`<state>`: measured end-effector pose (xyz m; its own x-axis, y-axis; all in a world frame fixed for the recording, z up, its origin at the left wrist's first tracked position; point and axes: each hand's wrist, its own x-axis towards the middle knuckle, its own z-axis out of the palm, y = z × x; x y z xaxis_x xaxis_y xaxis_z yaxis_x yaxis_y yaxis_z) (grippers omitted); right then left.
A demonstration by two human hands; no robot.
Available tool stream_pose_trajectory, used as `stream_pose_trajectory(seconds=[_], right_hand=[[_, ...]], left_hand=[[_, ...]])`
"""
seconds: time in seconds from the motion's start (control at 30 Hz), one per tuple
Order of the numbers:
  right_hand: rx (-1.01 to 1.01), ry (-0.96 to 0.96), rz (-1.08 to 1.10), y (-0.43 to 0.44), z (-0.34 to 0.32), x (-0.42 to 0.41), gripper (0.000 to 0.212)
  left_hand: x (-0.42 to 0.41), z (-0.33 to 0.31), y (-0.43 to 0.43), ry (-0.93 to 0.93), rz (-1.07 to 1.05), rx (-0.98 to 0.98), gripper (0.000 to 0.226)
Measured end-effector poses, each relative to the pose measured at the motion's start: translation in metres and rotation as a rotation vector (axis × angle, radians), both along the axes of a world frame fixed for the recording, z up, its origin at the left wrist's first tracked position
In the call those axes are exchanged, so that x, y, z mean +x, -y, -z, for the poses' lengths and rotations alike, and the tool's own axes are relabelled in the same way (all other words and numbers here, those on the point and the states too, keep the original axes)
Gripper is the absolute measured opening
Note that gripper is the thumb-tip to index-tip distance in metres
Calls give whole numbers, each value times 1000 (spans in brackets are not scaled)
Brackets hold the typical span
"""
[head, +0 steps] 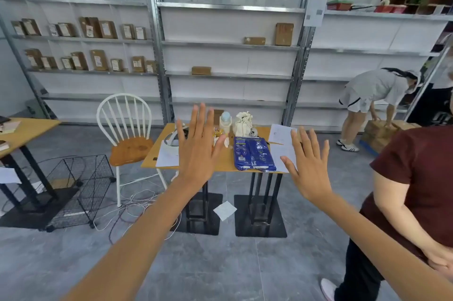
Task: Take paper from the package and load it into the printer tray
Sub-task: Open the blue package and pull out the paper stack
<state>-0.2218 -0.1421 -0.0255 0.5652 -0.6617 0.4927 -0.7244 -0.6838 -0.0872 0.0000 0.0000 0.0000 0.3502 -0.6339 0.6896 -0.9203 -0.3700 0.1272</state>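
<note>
A grey-tiled room is backed by long metal shelving units [228, 43] holding scattered brown cardboard parcels. Beyond both hands stands a small wooden table on black metal legs [220, 164]. To the left of the left hand sits a white spindle-back chair with a wooden seat [127, 138], and further left and lower a black wire basket on castors [78, 188]. To the right of the right hand stands a person in a dark red short-sleeved shirt [421, 178]; beyond them another person in pale clothing [372, 94] bends over cardboard boxes on the floor.

Both bare forearms reach forward and upward from the bottom edge, palms facing away. The left hand [198, 153] is raised upright with fingers straight and close together, thumb out, holding nothing. The right hand [310, 165] is also flat, fingers spread apart, and empty.

Between the two hands, on the table, lies the blue plastic-wrapped paper package [253, 153], untouched. Loose white paper sheets [282, 146] lie just behind the right hand's fingers, and one more sheet [166, 156] beside the left hand. A small white square of paper [224, 210] lies on the floor below the table.
</note>
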Motion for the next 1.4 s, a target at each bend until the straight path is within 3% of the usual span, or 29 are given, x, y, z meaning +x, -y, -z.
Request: stream_pose_trajectory(seconds=[0.37, 0.9, 1.1, 1.4], right_hand=[[56, -5, 8, 76, 36, 5, 90], [184, -10, -6, 234, 88, 38, 81], [284, 58, 7, 265, 104, 70, 95], [333, 31, 47, 327, 128, 135, 91]], left_hand=[[11, 32, 69, -12, -58, 125, 64], [36, 70, 216, -83, -104, 194, 69], [68, 86, 259, -110, -96, 225, 67], [142, 111, 338, -163, -16, 230, 70]])
